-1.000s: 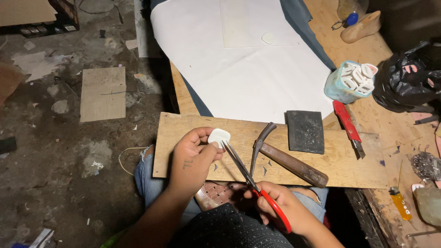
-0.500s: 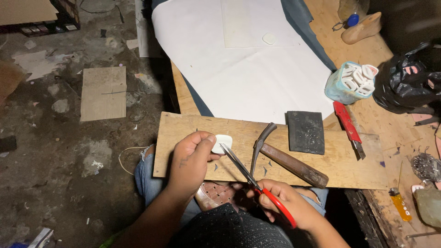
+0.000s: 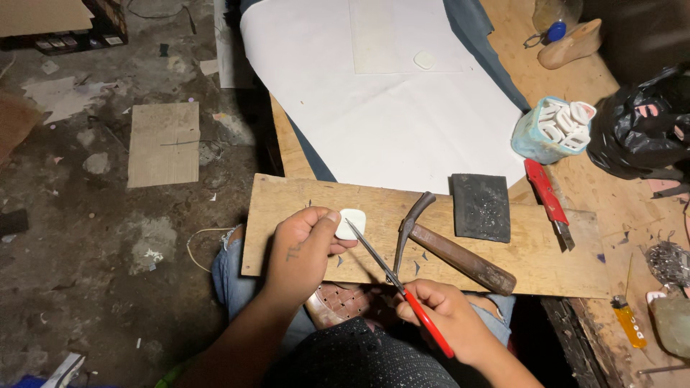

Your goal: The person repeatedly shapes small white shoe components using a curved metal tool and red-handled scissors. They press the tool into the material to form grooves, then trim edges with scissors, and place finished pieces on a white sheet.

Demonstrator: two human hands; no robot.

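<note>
Left hand (image 3: 302, 248) pinches small white rounded-square plastic piece (image 3: 352, 223) at its left edge; looks light, stiff. Right hand (image 3: 449, 320) closed around red-handled thin metal file (image 3: 392, 276), tip touching piece.

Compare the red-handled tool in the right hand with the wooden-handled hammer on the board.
The red-handled thin metal tool is slender and gripped by the right hand; the wooden-handled hammer is thicker and lies free on the wooden board. Handles differ: red versus brown wood. Both slant alike.

Small white rounded-square piece (image 3: 351, 223), flat-faced, pinched at ten o'clock of board, thin red-handled tool (image 3: 402, 292), slanted from four o'clock, metal tip touching the piece
</note>
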